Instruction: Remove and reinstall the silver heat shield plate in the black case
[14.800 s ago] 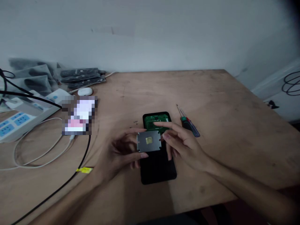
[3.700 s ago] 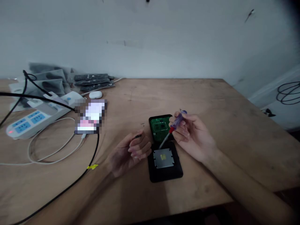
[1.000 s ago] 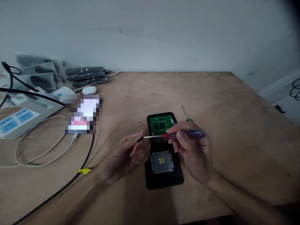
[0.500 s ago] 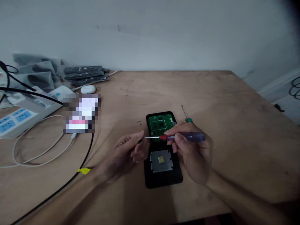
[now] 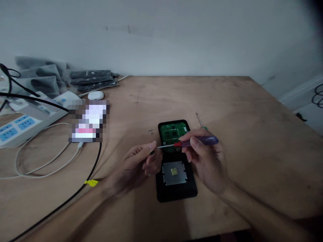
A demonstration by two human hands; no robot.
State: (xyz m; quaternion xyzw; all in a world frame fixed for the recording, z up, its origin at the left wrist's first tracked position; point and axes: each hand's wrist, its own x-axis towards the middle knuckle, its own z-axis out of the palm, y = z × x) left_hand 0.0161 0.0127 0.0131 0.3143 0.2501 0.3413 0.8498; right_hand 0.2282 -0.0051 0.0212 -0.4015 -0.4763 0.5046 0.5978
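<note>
My right hand (image 5: 208, 161) grips a screwdriver (image 5: 199, 141) with a purple handle and red collar, its thin shaft pointing left. The shaft's tip reaches the fingertips of my left hand (image 5: 143, 158), which are pinched around a small dark item too hidden to name. Below my hands lies a black case (image 5: 176, 195) with a silver plate (image 5: 168, 179) and a yellowish square (image 5: 174, 171) on it. Just beyond it, partly covered by my right hand, a black housing holds a green circuit board (image 5: 171, 132). A second screwdriver (image 5: 199, 119) with a green handle lies behind my right hand.
On the left are a phone (image 5: 93, 117) with a blurred screen, a white power strip (image 5: 25, 126), looped white cable, a black cable (image 5: 68, 201) with a yellow tag, a white earbud case (image 5: 96, 95) and plastic-wrapped items (image 5: 91, 79). A wall stands behind the wooden table (image 5: 239, 97).
The screwdriver in my right hand has tilted, its handle end now higher and slightly further left. My left hand has hardly moved, and the view has shifted slightly.
</note>
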